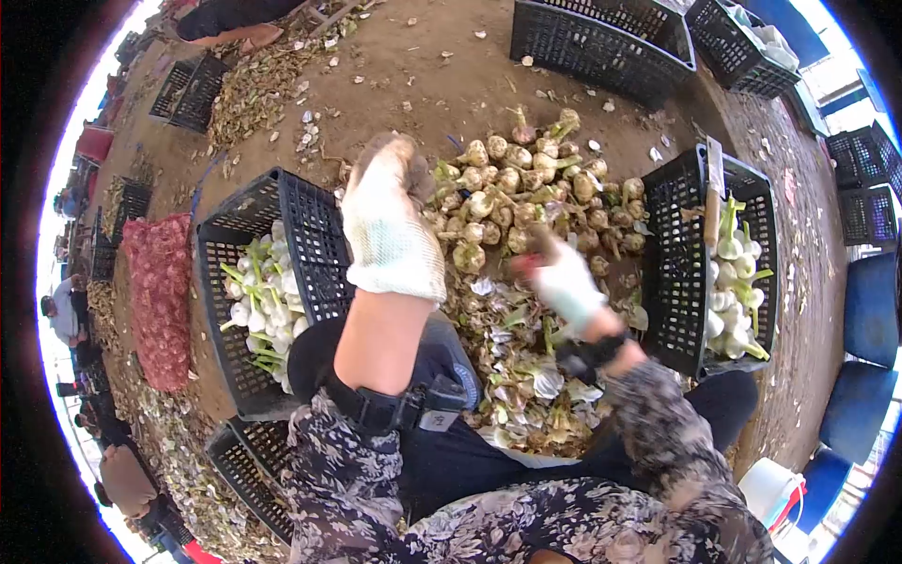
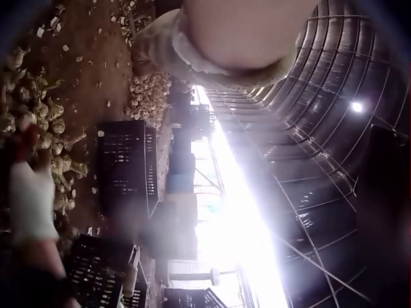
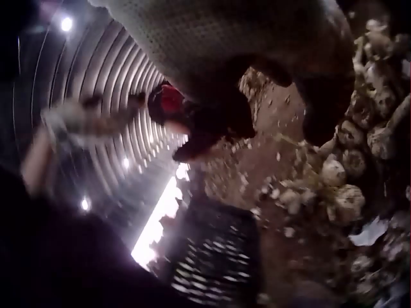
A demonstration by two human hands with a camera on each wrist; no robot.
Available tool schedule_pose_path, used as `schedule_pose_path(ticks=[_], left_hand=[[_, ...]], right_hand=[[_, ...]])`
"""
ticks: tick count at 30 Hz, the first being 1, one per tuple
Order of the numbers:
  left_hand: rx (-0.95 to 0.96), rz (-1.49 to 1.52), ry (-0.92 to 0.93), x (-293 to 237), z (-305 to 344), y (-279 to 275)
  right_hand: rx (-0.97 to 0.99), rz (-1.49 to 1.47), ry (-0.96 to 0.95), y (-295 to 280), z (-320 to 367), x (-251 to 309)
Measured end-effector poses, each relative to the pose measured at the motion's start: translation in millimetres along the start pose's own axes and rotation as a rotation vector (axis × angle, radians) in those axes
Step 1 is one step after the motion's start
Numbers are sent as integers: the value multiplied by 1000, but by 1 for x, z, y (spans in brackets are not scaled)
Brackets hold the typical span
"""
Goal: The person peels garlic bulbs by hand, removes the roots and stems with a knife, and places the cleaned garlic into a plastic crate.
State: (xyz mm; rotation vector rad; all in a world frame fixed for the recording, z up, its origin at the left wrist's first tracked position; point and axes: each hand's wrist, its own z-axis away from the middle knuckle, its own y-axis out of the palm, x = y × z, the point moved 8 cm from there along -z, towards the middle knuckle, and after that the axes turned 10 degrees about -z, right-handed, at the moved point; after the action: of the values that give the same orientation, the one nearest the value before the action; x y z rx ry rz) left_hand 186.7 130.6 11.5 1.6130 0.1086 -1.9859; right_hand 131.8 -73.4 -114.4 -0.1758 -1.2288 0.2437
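My left hand (image 1: 390,221), in a white knit glove with soiled fingertips, is raised at the left edge of a heap of untrimmed garlic bulbs (image 1: 507,183). Its fingers bend away from the head camera, so I cannot tell whether they hold anything. Over the front of the heap, my blurred right hand (image 1: 568,287) wears a similar glove, with something red at its fingers (image 3: 170,99). These fingers are spread apart with a gap between them, and nothing shows in it. Cleaned white garlic (image 1: 268,305) fills part of the left black crate (image 1: 315,244); more lies in the right crate (image 1: 672,263).
A wooden-handled knife (image 1: 711,211) lies across the right crate's rim. Loose skins and trimmings (image 1: 526,376) cover the ground between the legs. A red mesh sack (image 1: 158,301) stands at left, another black crate (image 1: 601,56) at the back, a white bucket (image 1: 770,489) at lower right.
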Motion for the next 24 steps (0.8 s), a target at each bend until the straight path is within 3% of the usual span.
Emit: schedule_pose_path(ticks=[1, 2, 3, 4, 7, 9, 10, 11, 12, 13, 14, 16, 17, 20, 22, 24], left_hand=[[27, -21, -27, 7, -3, -3], [52, -39, -51, 11, -5, -4], [79, -66, -55, 12, -3, -3], [7, -72, -96, 14, 1, -4], [77, -107, -94, 13, 4, -2], [114, -95, -113, 12, 8, 1], [144, -83, -129, 12, 9, 5], [183, -99, -117, 18, 6, 6], [217, -136, -141, 20, 11, 12], [256, -228, -135, 25, 14, 17], [296, -320, -123, 28, 19, 23], [546, -340, -211, 57, 36, 38], [676, -338, -382, 60, 57, 49], [1091, -87, -710, 58, 131, 76], [1146, -5, -709, 57, 145, 81], [850, -193, -50, 40, 119, 81]], right_hand=[[-57, 266, -94, 28, -19, -5], [-10, 286, 107, 54, -37, -26], [-95, 348, -132, 82, -59, -46], [-101, 297, -132, 99, -72, -70], [-200, -258, 212, 89, -80, -113], [4, 520, -138, 55, -64, -82], [23, 374, -85, 31, -45, -41], [17, -21, -105, 14, -35, -27], [57, -773, -1, 1, -22, -19], [113, -1155, -5, -16, -6, 5], [168, -1358, -50, -33, 12, 27], [100, -1489, -140, -66, 42, 52], [172, -1502, -192, -74, 56, 71], [205, -1220, -285, -89, 86, 99], [234, -1401, -331, -90, 91, 105], [274, -1612, -306, -85, 78, 89]])
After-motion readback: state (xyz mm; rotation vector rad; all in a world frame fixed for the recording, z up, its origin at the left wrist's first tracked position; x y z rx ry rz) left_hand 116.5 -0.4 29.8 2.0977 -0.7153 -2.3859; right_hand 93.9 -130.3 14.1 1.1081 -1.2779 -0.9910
